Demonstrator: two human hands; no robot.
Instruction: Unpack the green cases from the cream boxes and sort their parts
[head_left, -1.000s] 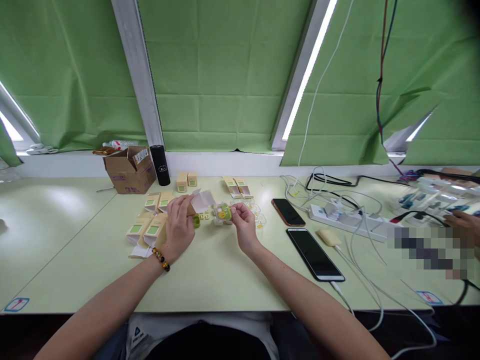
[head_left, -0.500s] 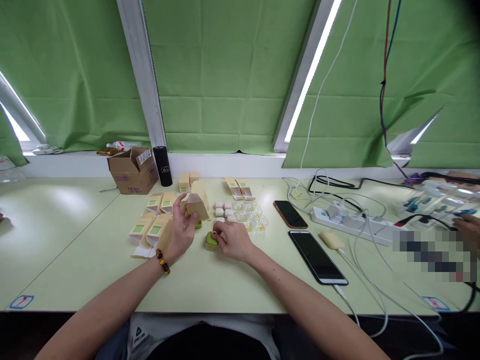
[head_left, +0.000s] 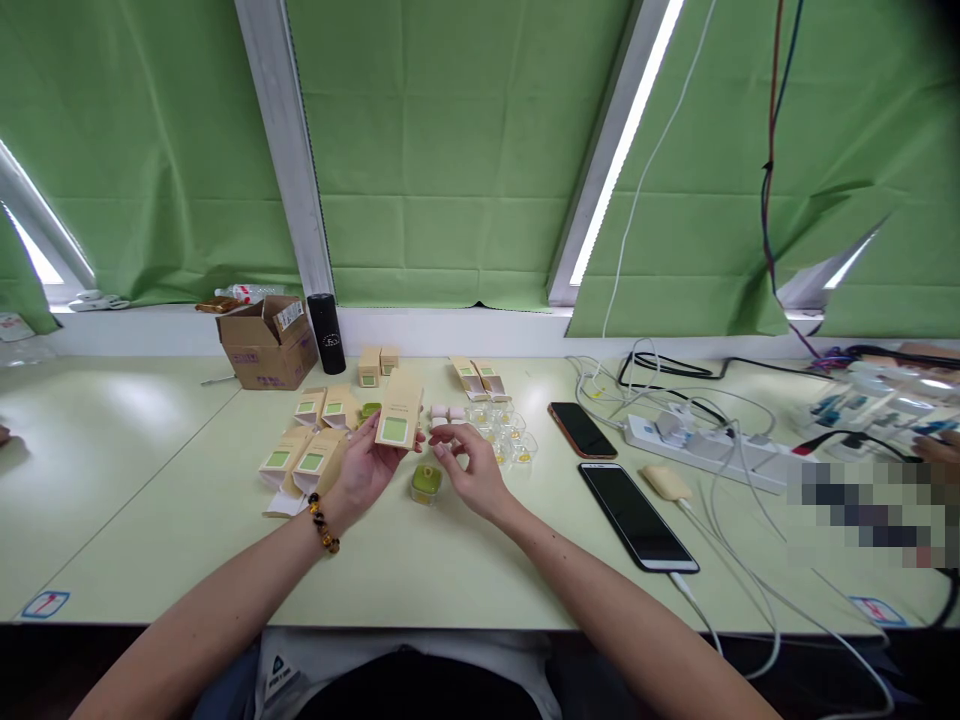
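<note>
My left hand (head_left: 364,470), with a beaded bracelet at the wrist, holds a small kraft cardboard box (head_left: 399,405) tilted, its green square facing me. Just right of the box is my right hand (head_left: 472,470), fingers curved and apart, with nothing seen in them. Below, between the hands, a small clear container with a green lid (head_left: 426,482) stands on the table. Another green-lidded container (head_left: 369,411) is partly hidden behind my left hand. Several white cylindrical pieces (head_left: 439,425) and clear cups with yellow bits (head_left: 511,437) lie beyond my right hand.
More kraft boxes (head_left: 279,458) with open flaps lie left; others stand upright (head_left: 369,368) or lie (head_left: 478,380) farther back. A carton (head_left: 268,345) and black bottle (head_left: 325,335) stand behind. Two phones (head_left: 636,515), a power strip (head_left: 705,450) and cables occupy the right, near another person's hand (head_left: 937,445).
My left hand has turned the kraft box so its green-square face shows. My right hand has let go of the green-lidded container and moved up and right, towards the box.
</note>
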